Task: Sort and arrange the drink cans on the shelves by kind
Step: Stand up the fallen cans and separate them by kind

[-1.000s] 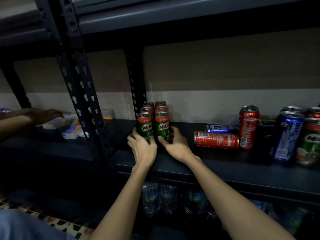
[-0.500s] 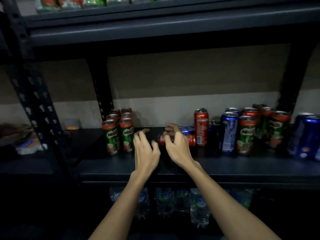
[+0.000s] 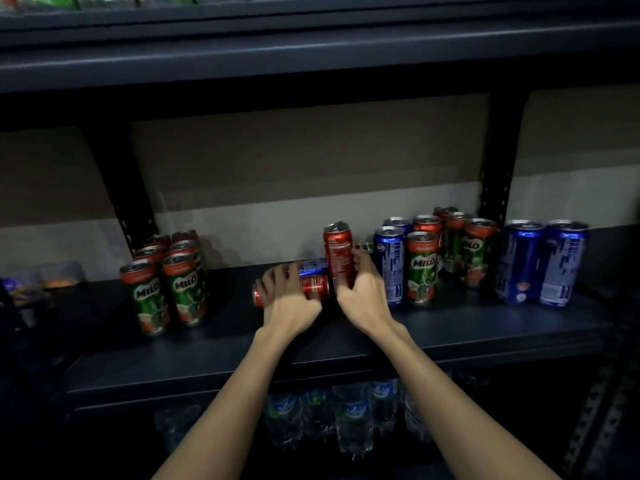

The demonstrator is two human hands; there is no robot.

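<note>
On the dark shelf point(image 3: 346, 344), the left hand point(image 3: 289, 299) curls over a red can point(image 3: 313, 287) lying on its side. The right hand point(image 3: 362, 287) grips an upright red can point(image 3: 339, 254) just beside it at 1 o'clock. A blue can point(image 3: 313, 266) lies behind, at 12. Milo cans point(image 3: 166, 282) stand in rows at 9 o'clock, bare shelf between. Mixed cans point(image 3: 422, 268) crowd at 3, touching. The front edge lies open at 6.
</note>
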